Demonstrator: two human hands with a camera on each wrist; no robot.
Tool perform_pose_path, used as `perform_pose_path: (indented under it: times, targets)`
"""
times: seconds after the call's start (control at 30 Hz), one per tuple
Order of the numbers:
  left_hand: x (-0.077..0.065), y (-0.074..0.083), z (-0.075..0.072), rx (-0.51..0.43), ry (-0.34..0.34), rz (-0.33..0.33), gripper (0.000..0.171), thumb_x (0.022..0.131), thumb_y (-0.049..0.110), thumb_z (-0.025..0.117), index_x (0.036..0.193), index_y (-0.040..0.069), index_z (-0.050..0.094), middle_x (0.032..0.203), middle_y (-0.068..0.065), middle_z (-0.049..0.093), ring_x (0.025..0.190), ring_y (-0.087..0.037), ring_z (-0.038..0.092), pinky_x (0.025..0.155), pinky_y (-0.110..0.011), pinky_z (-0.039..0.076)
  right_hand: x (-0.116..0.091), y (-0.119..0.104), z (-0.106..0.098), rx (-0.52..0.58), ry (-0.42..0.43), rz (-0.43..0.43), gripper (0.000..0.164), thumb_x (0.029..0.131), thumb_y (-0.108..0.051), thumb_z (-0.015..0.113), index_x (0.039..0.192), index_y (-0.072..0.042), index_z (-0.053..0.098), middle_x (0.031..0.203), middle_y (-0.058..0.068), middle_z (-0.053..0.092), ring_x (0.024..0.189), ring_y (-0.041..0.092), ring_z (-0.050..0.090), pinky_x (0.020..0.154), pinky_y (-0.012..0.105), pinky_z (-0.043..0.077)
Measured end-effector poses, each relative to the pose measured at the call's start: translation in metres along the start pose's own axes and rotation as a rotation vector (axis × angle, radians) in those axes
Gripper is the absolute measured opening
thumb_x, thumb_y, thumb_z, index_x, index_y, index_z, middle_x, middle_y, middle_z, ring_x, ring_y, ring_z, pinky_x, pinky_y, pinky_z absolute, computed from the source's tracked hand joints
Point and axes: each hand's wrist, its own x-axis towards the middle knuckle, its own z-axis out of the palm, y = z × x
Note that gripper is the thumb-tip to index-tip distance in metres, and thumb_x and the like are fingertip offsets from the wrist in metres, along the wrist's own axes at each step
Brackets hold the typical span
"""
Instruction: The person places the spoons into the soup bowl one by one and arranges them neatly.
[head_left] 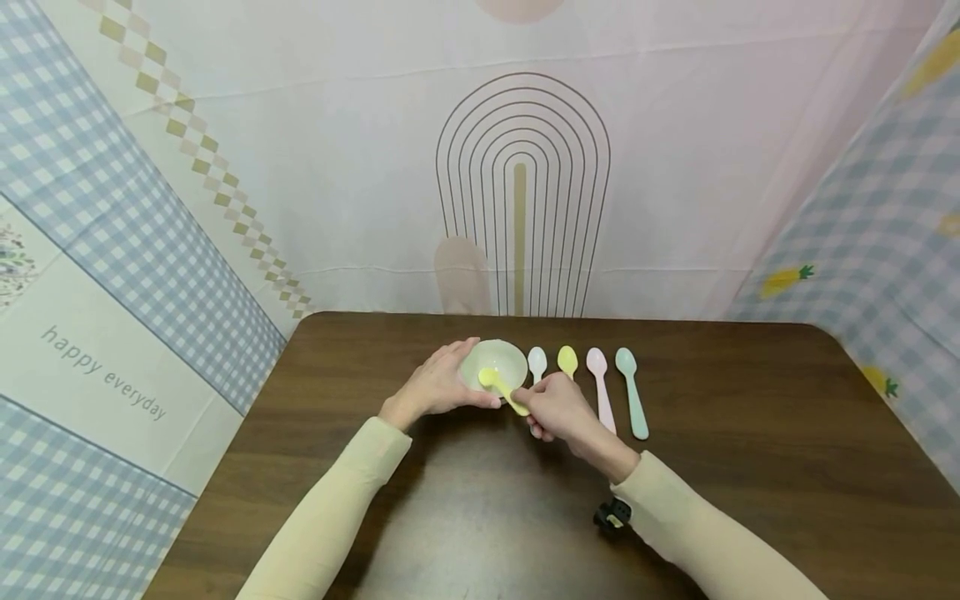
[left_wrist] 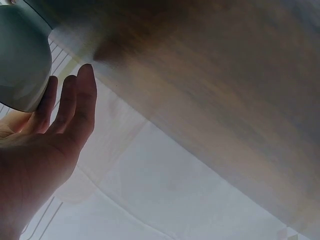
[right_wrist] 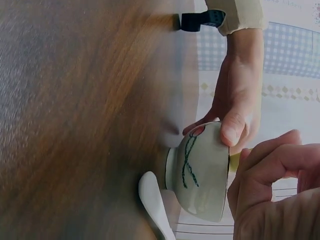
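Note:
A small pale green bowl [head_left: 512, 357] stands upright near the table's back edge. My left hand [head_left: 442, 383] holds it from the left, thumb at the near rim and fingers on the far side. In the right wrist view a dark green line pattern marks the side of the bowl [right_wrist: 210, 175]. Between thumb and fingers, my right hand [head_left: 564, 410] pinches the handle of a yellow spoon [head_left: 489, 378], whose head is over the inside of the bowl. A white spoon [head_left: 537, 361] lies just right of the bowl, partly hidden by the right hand.
In a row rightward lie another yellow spoon [head_left: 567, 359], a pink spoon [head_left: 602, 387] and a mint green spoon [head_left: 632, 393], heads toward the back. A patterned cloth [head_left: 360, 167] hangs behind the dark wooden table [head_left: 750, 417]. A black wrist device [head_left: 613, 515] shows under the right sleeve.

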Motion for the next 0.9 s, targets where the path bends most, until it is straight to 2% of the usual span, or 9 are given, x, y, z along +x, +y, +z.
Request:
perform_pose_path:
  times: [0.17,0.47,0.7,0.9]
  targets:
    - [0.0,-0.0002,0.0001,0.003,0.0,0.0,0.12,0.075,0.064,0.091,0.17,0.014,0.039,0.17,-0.013,0.049,0.157,-0.035,0.047,0.125,-0.059,0.045,0.0008,0.0021,0.0022,0.014,-0.041,0.0,0.031,0.103,-0.019,0.065,0.08,0.001,0.07,0.054,-0.003,0.053,0.044,0.006,0.046,0.044,0.018,0.039]
    - [-0.0001,-0.0005,-0.0005,-0.007,0.001,0.007,0.118,0.076,0.062,0.092,0.17,0.013,0.039,0.171,-0.013,0.049,0.158,-0.036,0.046,0.125,-0.061,0.044,0.0013,0.0034,0.0039,0.052,-0.065,-0.018,0.028,0.104,-0.02,0.065,0.081,-0.005,0.071,0.055,-0.003,0.056,0.044,0.005,0.049,0.043,0.018,0.041]
    - [0.0004,-0.0009,-0.0006,-0.003,0.01,0.017,0.119,0.075,0.062,0.093,0.17,0.012,0.039,0.17,-0.012,0.049,0.157,-0.035,0.047,0.125,-0.059,0.045,0.0029,0.006,0.0049,0.064,-0.079,-0.027,0.031,0.104,-0.02,0.064,0.081,0.0,0.071,0.055,-0.004,0.055,0.044,0.005,0.049,0.044,0.018,0.042]
    - [0.0003,-0.0019,-0.0008,-0.006,0.004,0.01,0.121,0.075,0.062,0.094,0.17,0.013,0.038,0.171,-0.012,0.049,0.158,-0.035,0.047,0.126,-0.058,0.044,0.0002,0.0096,-0.0006,0.027,-0.044,-0.022,0.039,0.107,-0.026,0.065,0.081,0.003,0.071,0.055,-0.003,0.056,0.044,0.006,0.049,0.044,0.02,0.042]
